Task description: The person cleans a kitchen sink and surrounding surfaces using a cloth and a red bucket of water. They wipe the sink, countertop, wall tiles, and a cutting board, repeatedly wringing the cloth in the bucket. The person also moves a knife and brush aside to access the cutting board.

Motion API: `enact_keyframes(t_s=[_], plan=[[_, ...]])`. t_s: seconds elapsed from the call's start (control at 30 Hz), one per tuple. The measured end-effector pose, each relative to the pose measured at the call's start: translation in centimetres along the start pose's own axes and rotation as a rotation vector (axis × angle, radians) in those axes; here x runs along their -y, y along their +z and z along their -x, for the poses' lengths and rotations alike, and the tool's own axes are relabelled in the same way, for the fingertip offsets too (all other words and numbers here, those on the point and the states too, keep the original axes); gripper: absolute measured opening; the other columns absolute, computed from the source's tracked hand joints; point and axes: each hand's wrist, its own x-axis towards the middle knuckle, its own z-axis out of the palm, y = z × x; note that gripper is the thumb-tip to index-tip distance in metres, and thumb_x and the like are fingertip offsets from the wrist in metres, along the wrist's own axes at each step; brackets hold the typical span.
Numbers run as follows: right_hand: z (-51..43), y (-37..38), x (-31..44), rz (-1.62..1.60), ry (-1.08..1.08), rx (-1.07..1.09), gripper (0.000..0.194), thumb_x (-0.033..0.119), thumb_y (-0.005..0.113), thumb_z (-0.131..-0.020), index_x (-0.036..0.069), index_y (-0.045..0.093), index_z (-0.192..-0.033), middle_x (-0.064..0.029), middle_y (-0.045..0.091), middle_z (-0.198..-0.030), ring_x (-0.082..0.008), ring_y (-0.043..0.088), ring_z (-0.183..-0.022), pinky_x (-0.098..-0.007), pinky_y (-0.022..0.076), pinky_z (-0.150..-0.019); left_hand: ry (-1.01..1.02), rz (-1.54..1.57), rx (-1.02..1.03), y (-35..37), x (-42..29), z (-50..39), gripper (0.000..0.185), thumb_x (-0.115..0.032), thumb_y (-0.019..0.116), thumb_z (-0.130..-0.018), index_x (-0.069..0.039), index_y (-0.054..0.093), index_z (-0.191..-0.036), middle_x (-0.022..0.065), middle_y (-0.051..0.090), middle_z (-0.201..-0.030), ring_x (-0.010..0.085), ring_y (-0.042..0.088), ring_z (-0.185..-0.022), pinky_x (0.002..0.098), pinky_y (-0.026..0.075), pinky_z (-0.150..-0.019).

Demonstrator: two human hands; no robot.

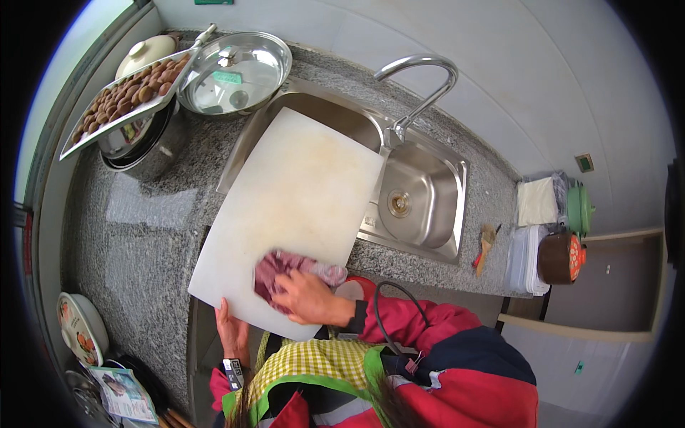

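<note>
A large white cutting board (291, 182) lies slantwise over the left basin (332, 115) of a steel double sink, its near end jutting past the counter edge towards me. With my left hand (233, 331) I grip that near left edge, thumb on top and the other fingers mostly hidden beneath. My right hand (307, 297) presses a crumpled maroon cloth (270, 273) onto the board's near part. The cloth's paler end sticks out to the right beyond my fingers. Faint yellowish stains show on the board.
A chrome faucet (428, 59) arches behind the right basin (423, 198). Back left, a tray of brown nuts or small tubers (126, 96) rests over a pot (144, 155), beside a glass lid (235, 75). Brushes (486, 246), plastic containers (527, 259) and a brown pot (556, 258) stand right.
</note>
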Motion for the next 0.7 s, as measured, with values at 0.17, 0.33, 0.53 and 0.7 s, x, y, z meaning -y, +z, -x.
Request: enact_keyframes(t_s=[0.17, 0.33, 0.53, 0.7], plan=[[0.2, -1.1, -7.5, 0.138, 0.092, -0.248, 0.027, 0.025, 0.067, -0.065, 0.015, 0.063, -0.089, -0.0066, 0.055, -0.097, -0.0271, 0.057, -0.085, -0.0394, 0.0519, -0.069, -0.022, 0.002, 0.048, -0.9, 0.1, 0.0, 0.048, -0.020, 0.053, -0.097, -0.007, 0.036, -0.141, 0.0089, 0.047, -0.136, 0.0267, 0.046, -0.125, 0.0454, 0.038, -0.105], [-0.7, -3.1, -16.5, -0.001, 0.519, -0.467, 0.023, 0.028, 0.066, -0.074, 0.015, 0.069, -0.093, -0.0065, 0.064, -0.087, -0.0270, 0.064, -0.076, -0.0383, 0.0535, -0.067, -0.002, -0.042, 0.049, -1.2, 0.0, -0.1, 0.048, -0.021, 0.052, -0.098, -0.006, 0.035, -0.141, 0.0091, 0.046, -0.138, 0.0270, 0.044, -0.127, 0.0459, 0.037, -0.106], [0.0, -3.4, -23.0, 0.154, 0.608, -0.565, 0.026, 0.033, 0.066, -0.080, 0.014, 0.066, -0.098, -0.0124, 0.063, -0.086, -0.0337, 0.063, -0.079, -0.0425, 0.0514, -0.068, -0.014, -0.056, 0.025, -0.9, 0.3, 0.0, 0.048, -0.021, 0.052, -0.097, -0.007, 0.036, -0.141, 0.0091, 0.047, -0.137, 0.0264, 0.046, -0.125, 0.0461, 0.038, -0.104], [1.7, -8.0, -29.8, 0.279, 0.923, -0.519, 0.029, 0.038, 0.065, -0.081, 0.015, 0.065, -0.099, -0.0123, 0.063, -0.092, -0.0340, 0.062, -0.089, -0.0457, 0.0498, -0.073, 0.021, -0.089, 0.026, -0.6, 0.5, 0.1, 0.048, -0.021, 0.053, -0.097, -0.007, 0.036, -0.140, 0.0091, 0.048, -0.136, 0.0263, 0.047, -0.124, 0.0455, 0.039, -0.103]])
